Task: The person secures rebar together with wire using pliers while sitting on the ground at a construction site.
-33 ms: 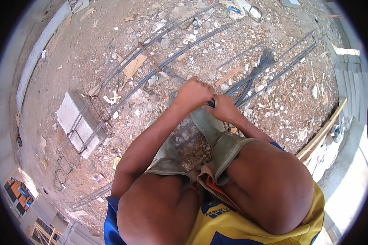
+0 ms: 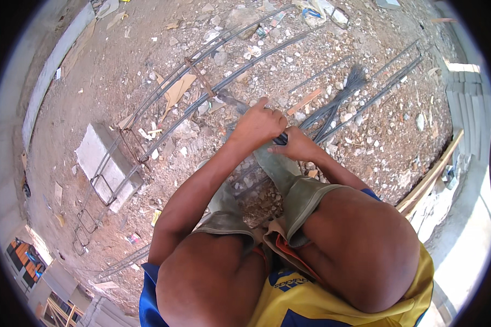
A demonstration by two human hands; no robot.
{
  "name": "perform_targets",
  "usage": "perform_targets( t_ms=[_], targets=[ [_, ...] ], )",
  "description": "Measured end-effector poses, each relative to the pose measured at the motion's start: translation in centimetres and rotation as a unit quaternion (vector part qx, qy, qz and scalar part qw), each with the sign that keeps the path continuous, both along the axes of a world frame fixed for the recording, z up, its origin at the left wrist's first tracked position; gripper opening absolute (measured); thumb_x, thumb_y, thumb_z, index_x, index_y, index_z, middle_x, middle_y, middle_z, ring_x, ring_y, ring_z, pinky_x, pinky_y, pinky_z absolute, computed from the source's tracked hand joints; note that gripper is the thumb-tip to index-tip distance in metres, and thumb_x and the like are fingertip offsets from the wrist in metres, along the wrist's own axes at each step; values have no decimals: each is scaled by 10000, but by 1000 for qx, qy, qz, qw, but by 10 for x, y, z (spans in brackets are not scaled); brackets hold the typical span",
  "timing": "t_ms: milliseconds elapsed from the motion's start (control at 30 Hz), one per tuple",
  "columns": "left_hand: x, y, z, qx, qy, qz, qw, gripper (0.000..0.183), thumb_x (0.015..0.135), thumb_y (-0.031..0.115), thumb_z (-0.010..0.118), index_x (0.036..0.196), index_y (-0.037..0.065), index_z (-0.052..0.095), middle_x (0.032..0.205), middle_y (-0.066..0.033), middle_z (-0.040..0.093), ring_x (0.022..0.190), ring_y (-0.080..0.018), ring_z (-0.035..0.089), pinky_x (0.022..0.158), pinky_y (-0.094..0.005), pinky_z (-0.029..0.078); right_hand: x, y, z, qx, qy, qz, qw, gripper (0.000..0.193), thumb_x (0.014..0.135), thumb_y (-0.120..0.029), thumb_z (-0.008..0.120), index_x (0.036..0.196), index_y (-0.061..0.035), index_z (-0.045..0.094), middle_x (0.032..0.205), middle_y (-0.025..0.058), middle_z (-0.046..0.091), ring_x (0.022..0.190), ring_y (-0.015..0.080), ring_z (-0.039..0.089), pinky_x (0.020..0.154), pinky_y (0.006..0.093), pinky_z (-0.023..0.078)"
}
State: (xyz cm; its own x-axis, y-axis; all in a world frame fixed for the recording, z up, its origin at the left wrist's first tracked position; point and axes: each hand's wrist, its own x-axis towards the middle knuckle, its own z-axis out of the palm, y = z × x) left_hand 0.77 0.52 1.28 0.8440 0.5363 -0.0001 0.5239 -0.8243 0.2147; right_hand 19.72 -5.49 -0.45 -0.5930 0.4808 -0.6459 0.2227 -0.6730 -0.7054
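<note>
The left hand [image 2: 263,124] has its fingers wrapped round a long metal tool [image 2: 234,102], and the right hand [image 2: 299,145] holds its black handle [image 2: 281,139] at the back. Using both grips probably keeps it steady. The tool's far end is by the rusty steel hoop [image 2: 201,77] on the long steel bars [image 2: 251,65]; I cannot tell if they touch. The bars pass over a concrete block [image 2: 95,150], which may lift them off the stony ground [image 2: 379,155].
</note>
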Motion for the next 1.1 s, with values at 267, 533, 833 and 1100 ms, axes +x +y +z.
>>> perform_targets(
  t_ms=[267, 533, 833, 1100],
  targets=[
    [-16, -7, 3, -76, 53, -52, 994, 98, 803, 195, 615, 813, 149, 700, 722, -26, 692, 700, -200, 704, 835, -377, 532, -22, -6, -4, -77, 63, 44, 994, 282, 858, -230, 745, 808, 22, 628, 594, 68, 570, 422, 177, 511, 397, 305, 405],
    [-7, -1, 19, 26, -50, -60, 997, 104, 820, 190, 601, 767, 147, 680, 748, -24, 694, 744, -191, 696, 801, -346, 503, 6, -9, -6, -96, 101, -51, 989, 415, 907, -301, 696, 985, 102, 634, 626, 147, 613, 442, 204, 563, 393, 303, 418],
    [-1, -5, 18, -53, 30, -28, 998, 81, 800, 163, 608, 775, 133, 678, 741, -21, 680, 748, -198, 703, 747, -350, 513, -1, -4, 24, 133, -118, 73, 981, 405, 867, -314, 705, 955, 73, 623, 710, 163, 674, 617, 237, 668, 592, 352, 548],
    [-12, -5, 29, 12, 11, -18, 1000, 191, 818, 129, 602, 993, 101, 674, 959, -66, 685, 982, -221, 689, 1057, -421, 420, 5, -7, 26, 59, -107, -16, 992, 362, 958, -278, 624, 1119, 45, 599, 738, 152, 698, 707, 245, 696, 691, 411, 564]
  ],
)
